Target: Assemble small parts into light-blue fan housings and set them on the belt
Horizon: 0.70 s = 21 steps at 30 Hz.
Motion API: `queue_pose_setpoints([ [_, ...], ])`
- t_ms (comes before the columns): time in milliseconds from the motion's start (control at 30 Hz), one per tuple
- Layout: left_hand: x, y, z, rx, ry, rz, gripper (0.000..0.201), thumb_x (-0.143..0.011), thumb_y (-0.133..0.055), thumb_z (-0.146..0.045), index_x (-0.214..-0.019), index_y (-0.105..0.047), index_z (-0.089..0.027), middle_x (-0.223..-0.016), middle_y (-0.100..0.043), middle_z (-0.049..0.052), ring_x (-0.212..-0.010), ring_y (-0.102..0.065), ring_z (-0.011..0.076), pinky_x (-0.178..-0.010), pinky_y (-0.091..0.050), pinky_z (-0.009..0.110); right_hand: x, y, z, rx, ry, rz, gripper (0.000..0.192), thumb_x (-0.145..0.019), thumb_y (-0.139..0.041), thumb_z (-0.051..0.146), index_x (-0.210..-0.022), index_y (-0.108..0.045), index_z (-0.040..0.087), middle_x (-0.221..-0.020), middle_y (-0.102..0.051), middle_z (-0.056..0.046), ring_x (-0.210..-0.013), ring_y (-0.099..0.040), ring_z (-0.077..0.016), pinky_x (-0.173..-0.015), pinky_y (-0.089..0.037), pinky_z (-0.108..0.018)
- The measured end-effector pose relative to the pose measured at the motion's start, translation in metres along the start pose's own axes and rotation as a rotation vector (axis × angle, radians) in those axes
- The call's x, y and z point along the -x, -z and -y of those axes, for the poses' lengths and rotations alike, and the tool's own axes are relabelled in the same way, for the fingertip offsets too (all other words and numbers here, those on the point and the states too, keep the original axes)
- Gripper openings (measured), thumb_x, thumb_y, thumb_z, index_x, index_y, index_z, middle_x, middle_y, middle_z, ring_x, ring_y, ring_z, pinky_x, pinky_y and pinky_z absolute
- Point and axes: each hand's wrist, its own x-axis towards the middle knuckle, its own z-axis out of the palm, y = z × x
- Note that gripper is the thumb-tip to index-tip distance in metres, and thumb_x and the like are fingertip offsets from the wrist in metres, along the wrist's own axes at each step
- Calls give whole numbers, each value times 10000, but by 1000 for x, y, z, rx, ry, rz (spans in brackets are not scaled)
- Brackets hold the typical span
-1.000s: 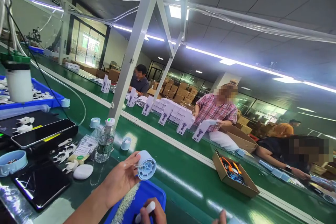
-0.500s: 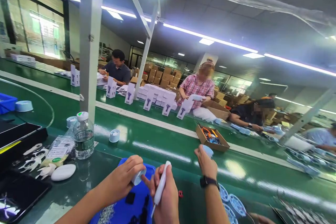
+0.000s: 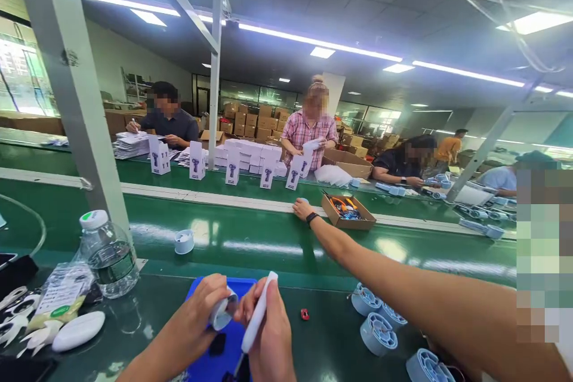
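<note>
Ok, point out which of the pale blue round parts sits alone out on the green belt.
The single round part on the belt, right of the water bottle. The others cluster at lower right.

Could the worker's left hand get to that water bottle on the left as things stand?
Probably not at once: the left hand is gripping a small light-blue part. The path to the water bottle looks open across bare green table, so it could once freed.
</note>
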Motion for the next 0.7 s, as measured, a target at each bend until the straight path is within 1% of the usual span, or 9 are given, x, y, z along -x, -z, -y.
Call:
queue_pose_setpoints([
  [33, 1, -2, -1, 5, 21, 3, 563, -725, -481, 11, -1214, -402, -257, -1129, -577, 78, -1107, -551, 202, -914, -493, 332, 2, 0, 4, -65, -17, 43, 387, -821, -570, 530, -654, -489, 190, -448, -462, 74, -378, -407, -47, -428, -431, -158],
  [100, 4, -3, 0, -1, 84, 0, 540, -732, -517, -25, -1211, -395, -243, -1157, -562, 88, -1119, -546, 213, -909, -496, 330, 9, 0, 15, -230, -114, 186, 366, -832, -557, 513, -649, -474, 207, -414, -414, 92, -318, -258, -41, -312, -314, -127],
  [167, 8, -2, 3, -16, 133, -9, 518, -745, -540, -55, -1206, -387, -233, -1168, -551, 93, -1129, -541, 216, -911, -495, 327, 18, 0, 24, -307, -210, 285, 361, -845, -531, 516, -652, -471, 217, -407, -399, 97, -318, -178, -41, -292, -262, -121],
  [267, 11, 0, 4, -17, 142, -12, 512, -750, -555, -64, -1203, -380, -227, -1159, -546, 97, -1132, -537, 217, -919, -491, 332, 28, 0, 26, -215, -226, 262, 382, -855, -489, 553, -668, -484, 221, -416, -403, 87, -341, -227, -53, -335, -325, -150],
  [400, 10, -3, -6, -8, 76, -13, 519, -754, -523, -28, -1215, -379, -218, -1154, -541, 115, -1116, -539, 218, -897, -503, 343, 27, -4, 26, 65, -178, 180, 383, -854, -500, 543, -674, -514, 206, -456, -437, 61, -379, -358, -87, -350, -375, -205],
  [467, 9, -7, -14, -10, 10, -20, 531, -751, -481, 12, -1221, -380, -214, -1140, -547, 113, -1116, -533, 210, -914, -493, 355, 23, -5, 36, 134, -152, 148, 326, -871, -519, 480, -756, -561, 177, -570, -526, 34, -459, -464, -94, -409, -433, -222],
  [533, 10, -11, -20, -15, -31, -28, 542, -744, -446, 44, -1217, -383, -214, -1127, -550, 103, -1127, -520, 202, -941, -474, 362, 17, -3, 52, 139, -130, 125, 266, -894, -518, 417, -895, -590, 161, -761, -604, -3, -592, -551, -95, -524, -497, -239],
  [600, 12, -12, -24, -13, -5, -44, 529, -746, -459, 31, -1209, -381, -214, -1128, -539, 101, -1122, -517, 201, -941, -472, 357, 13, 0, 69, 144, -115, 99, 237, -921, -490, 364, -1014, -583, 167, -940, -617, -32, -728, -590, -101, -640, -523, -263],
  [700, 17, -11, -23, 3, 113, -36, 524, -741, -517, -16, -1199, -364, -220, -1159, -513, 110, -1127, -515, 220, -934, -478, 365, 16, 9, 90, 138, -111, 68, 262, -926, -487, 335, -1115, -549, 165, -1050, -596, -45, -846, -603, -138, -710, -533, -323],
])
